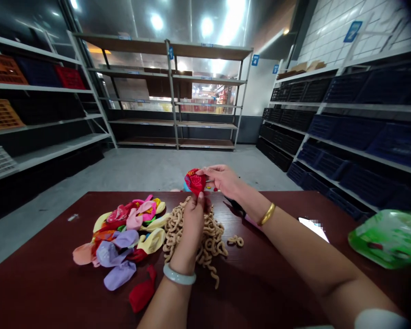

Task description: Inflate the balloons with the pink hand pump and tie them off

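Note:
Over the table's far edge, both my hands hold a red piece point(195, 181) with a yellow and blue print; it looks like a limp balloon. My left hand point(194, 214) pinches its lower end from below. The fingers of my right hand point(222, 180) are closed on its upper right side. Under and around my left hand lies a heap of beige curly cord-like pieces point(174, 228). To the left is a pile of limp, balloon-like pieces point(123, 240) in lilac, pink, yellow and red. A plain red one point(143, 290) lies apart, nearer to me.
A dark red-brown table point(71, 301) spans the front. Partly behind my right forearm lies a black object point(234, 205). At the right are a white item point(311, 226) and a green plastic package point(390, 237). Shelves point(173, 96) and crates point(349, 132) stand beyond.

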`<state>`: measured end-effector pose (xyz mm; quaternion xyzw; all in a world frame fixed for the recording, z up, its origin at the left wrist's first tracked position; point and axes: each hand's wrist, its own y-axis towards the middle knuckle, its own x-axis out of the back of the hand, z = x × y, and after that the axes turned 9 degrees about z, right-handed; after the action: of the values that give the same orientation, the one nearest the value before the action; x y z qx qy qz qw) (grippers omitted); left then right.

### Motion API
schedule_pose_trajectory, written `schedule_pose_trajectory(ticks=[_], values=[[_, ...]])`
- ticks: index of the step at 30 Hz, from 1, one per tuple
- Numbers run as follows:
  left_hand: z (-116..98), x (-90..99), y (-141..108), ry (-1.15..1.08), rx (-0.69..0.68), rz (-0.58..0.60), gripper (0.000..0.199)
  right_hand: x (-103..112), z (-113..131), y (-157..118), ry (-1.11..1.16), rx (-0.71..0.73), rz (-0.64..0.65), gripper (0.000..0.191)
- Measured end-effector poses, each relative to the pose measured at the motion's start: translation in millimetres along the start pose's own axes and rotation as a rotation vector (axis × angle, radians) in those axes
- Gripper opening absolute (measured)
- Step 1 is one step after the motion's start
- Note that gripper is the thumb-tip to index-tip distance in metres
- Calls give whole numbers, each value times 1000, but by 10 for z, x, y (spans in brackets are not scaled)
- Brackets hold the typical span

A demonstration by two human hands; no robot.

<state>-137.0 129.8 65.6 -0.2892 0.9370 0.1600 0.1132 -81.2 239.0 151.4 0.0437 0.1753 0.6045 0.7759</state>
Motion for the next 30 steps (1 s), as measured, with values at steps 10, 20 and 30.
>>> schedule_pose_trajectory(ticks=[10,20,30], values=[[-199,-76,-159,-488,298,303,25,614,-40,-533,-478,-89,-212,30],[-304,152,5,-681,110,-115,11,850,-417,-1763,-1599,-774,-243,53],[-229,375,132,-851,-14,-373,22,218,-321,-1132,-1785,-289,-134,54]])
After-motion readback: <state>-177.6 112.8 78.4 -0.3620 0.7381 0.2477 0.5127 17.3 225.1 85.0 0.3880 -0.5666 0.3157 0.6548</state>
